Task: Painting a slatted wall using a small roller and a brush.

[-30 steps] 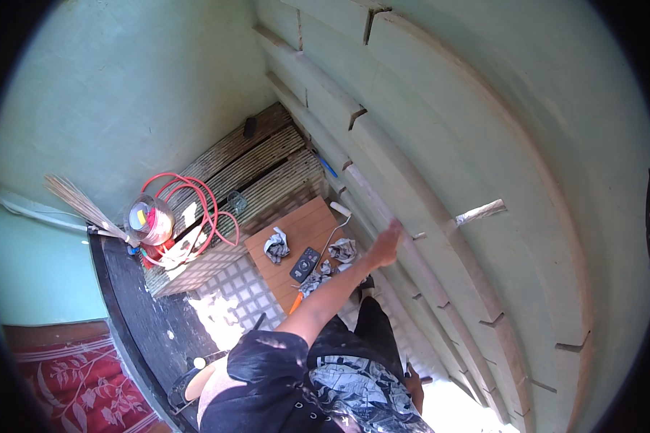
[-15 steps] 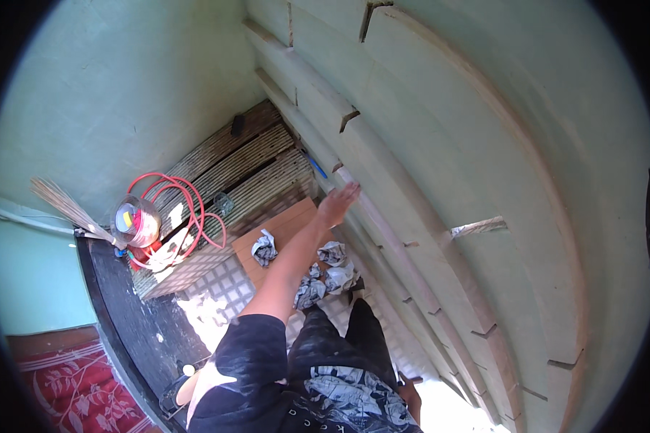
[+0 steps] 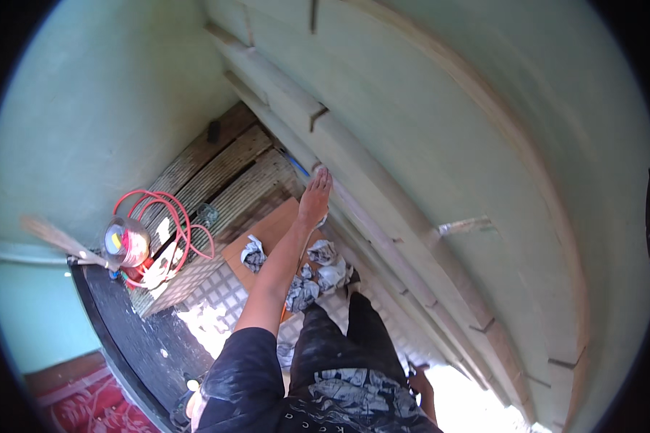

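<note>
At the far end of your stretched left arm, your left hand [image 3: 316, 193] lies open and flat on the pale wooden batten [image 3: 354, 173], holding nothing, crumpled papers [image 3: 323, 268] wait below it, and your right hand [image 3: 420, 379] looks empty beside your hip.

Crumpled paper wads [image 3: 318, 268]: about five, on the board's near end
Brown board [image 3: 269, 229]: one
Red hose coils [image 3: 172, 224]: one
Jars [image 3: 126, 242]: one
Outstretched hands [image 3: 315, 199]: one
</note>
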The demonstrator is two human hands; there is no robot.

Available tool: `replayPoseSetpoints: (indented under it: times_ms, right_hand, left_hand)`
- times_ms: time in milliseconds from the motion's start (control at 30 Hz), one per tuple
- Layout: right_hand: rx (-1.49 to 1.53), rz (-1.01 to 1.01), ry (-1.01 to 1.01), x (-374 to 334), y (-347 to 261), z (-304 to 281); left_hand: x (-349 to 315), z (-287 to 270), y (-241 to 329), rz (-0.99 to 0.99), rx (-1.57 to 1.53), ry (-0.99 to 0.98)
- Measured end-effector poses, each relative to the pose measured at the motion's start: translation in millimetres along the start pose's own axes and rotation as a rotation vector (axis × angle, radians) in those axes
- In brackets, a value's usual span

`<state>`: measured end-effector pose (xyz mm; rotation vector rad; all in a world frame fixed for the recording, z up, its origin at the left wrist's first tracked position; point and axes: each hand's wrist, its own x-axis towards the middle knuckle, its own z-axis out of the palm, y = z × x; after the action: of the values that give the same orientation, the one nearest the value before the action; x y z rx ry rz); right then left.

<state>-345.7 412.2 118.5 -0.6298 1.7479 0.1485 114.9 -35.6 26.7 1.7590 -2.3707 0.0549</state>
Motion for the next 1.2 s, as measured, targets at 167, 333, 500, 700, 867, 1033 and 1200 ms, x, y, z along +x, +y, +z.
replayPoseSetpoints:
  times_ms: [167,333,500,700,867,1033,1200]
  right_hand:
    - [0.115,-0.042,-0.016,34,0,-10]
    - [0.126,-0.074,-0.005,32,-25,-11]
    - [-0.089,-0.177,0.108,10,-64,-17]
    - [-0.329,-0.799,0.511,15,-143,-19]
    - [-0.538,-0.872,0.622,62,-210,-7]
    - [-0.648,-0.712,0.624,65,-253,-6]
    - [-0.627,-0.611,0.598,61,-212,-26]
  left_hand:
    - [-26,-19,121,-0.053,-0.011,-0.061]
    - [-60,-31,241,-0.077,-0.008,-0.283]
    - [-113,-28,287,0.125,-0.386,-0.224]
    - [-164,-27,247,0.198,-0.851,-0.177]
    - [-197,-17,204,0.004,-0.894,-0.116]
    - [-218,-36,175,-0.142,-0.882,-0.145]
    - [-243,-55,160,-0.272,-0.878,-0.097]
